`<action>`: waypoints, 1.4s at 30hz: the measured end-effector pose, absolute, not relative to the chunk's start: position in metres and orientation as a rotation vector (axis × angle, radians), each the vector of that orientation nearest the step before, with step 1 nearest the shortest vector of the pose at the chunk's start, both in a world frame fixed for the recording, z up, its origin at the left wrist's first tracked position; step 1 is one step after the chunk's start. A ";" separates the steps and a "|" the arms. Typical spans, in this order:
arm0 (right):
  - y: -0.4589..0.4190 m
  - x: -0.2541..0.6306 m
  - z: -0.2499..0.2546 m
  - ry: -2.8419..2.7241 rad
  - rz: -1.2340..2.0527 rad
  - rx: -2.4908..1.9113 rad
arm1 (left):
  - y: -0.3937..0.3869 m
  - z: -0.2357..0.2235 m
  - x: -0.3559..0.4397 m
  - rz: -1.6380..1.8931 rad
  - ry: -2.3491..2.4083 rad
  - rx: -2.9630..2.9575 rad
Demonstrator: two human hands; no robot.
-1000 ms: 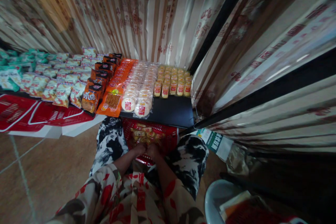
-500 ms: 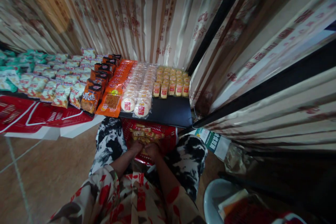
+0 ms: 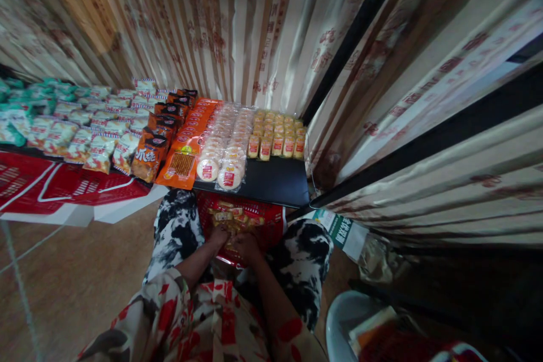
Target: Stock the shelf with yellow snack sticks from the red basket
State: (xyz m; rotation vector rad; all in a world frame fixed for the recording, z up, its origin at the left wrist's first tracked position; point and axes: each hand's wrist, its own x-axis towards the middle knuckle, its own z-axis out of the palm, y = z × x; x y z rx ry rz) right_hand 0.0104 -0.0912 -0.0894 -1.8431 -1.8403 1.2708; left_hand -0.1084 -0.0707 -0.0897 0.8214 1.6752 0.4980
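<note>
Noted left hand (image 3: pixel 219 235) and right hand (image 3: pixel 246 244) near each other, low over small yellow packs (image 3: pixel 223 216) in red basket (image 3: pixel 276 219). Cannot tell whether closed on a pack or merely touching (too dark to judge). Located basket between patterned trouser legs (image 3: pixel 176 229), just below black shelf (image 3: pixel 274 181) edge. Logged on shelf, right to left: lined-up packs (image 3: pixel 277 144), round crackers (image 3: pixel 207 169) in clear wrap, orange bag (image 3: pixel 182 163).

The left forearm (image 3: pixel 195 266) and right forearm (image 3: pixel 271 295) slant forward and inward between the parted knees (image 3: pixel 176 216), with the left hand (image 3: pixel 219 235) and the right hand (image 3: pixel 245 245) just beside each other, backs turned upward, while how far each one is closed is too dim to tell
</note>
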 end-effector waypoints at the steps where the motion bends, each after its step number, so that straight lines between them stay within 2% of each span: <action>1: -0.092 0.011 -0.087 -1.823 1.289 -1.829 | -0.070 -0.090 -0.109 0.543 1.672 0.763; 8: -0.098 0.016 -0.071 -1.652 1.282 -1.752 | -0.067 -0.083 -0.115 0.767 1.563 0.505; 19: -0.099 0.030 -0.050 -1.365 1.048 -1.751 | -0.059 -0.052 -0.112 0.850 1.358 0.377; 31: -0.097 0.036 -0.032 -1.185 0.781 -1.733 | -0.067 -0.023 -0.113 0.818 1.229 0.457; 42: -0.100 0.034 -0.030 -1.108 0.743 -1.672 | -0.076 -0.005 -0.101 0.923 1.247 0.824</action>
